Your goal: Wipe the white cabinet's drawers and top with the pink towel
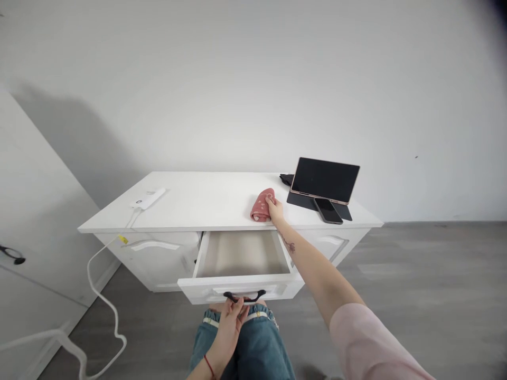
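A white drawer [198,287] stands pulled out from the cabinet, its pale inside bare. My left hand [229,324] is at its black handle [245,300], fingers closed around the handle's left part from below. On the white cabinet top, my right hand [275,209] grips the right side of a folded red cloth [261,206] with a light pattern. That cloth rests near the front edge, behind the drawer opening. Its underside and my right fingertips are partly hidden.
To the right, a tablet [325,179] leans on a dark stand beside a phone [328,211]; a black item [285,179] lies behind. At left is a white power strip [147,199], its cable [113,311] hanging to the floor. A white cupboard [39,237] stands far left.
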The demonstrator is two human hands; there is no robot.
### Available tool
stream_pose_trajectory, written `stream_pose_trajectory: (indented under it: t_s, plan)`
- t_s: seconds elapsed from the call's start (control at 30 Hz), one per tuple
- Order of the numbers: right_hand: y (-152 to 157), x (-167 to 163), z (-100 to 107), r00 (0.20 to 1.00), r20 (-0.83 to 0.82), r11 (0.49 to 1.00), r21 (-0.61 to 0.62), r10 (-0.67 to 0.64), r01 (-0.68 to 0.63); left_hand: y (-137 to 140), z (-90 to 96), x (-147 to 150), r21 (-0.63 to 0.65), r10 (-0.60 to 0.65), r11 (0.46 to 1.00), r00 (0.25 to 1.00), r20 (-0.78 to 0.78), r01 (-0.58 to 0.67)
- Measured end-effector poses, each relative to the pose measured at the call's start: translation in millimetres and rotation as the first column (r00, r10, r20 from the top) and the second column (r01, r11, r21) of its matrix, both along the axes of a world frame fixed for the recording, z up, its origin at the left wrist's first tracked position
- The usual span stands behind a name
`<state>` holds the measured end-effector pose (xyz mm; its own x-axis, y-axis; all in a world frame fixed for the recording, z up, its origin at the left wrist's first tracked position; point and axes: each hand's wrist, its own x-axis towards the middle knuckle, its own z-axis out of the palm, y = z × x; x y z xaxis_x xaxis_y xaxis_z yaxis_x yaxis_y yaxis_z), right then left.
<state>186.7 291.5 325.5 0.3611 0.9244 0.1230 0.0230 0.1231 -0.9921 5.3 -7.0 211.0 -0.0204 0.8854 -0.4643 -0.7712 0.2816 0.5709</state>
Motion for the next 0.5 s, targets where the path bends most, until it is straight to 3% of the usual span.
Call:
stream_pose_trajectory:
  t_s: [0.27, 0.4, 0.5]
  plan:
    - [-1, 1, 1, 0.999, -0.037, 1.0, 0.002, -0.025, 0.025, -29, -23.6, -6, -0.115, -0.077, 0.991, 0.997, -0.028, 0.073]
    - [-5, -3, 7, 0.997, -0.075, 1.0, -0.009, -0.004, 0.003, -29, -23.1, -4, -0.115, -0.06, 0.992, 0.998, -0.013, 0.059]
    - [-16, -6, 22, 0.99, -0.137, 0.998, -0.034, 0.04, -0.045, -29, -20.3, -4, -0.149, -0.071, 0.986, 0.997, -0.015, 0.068]
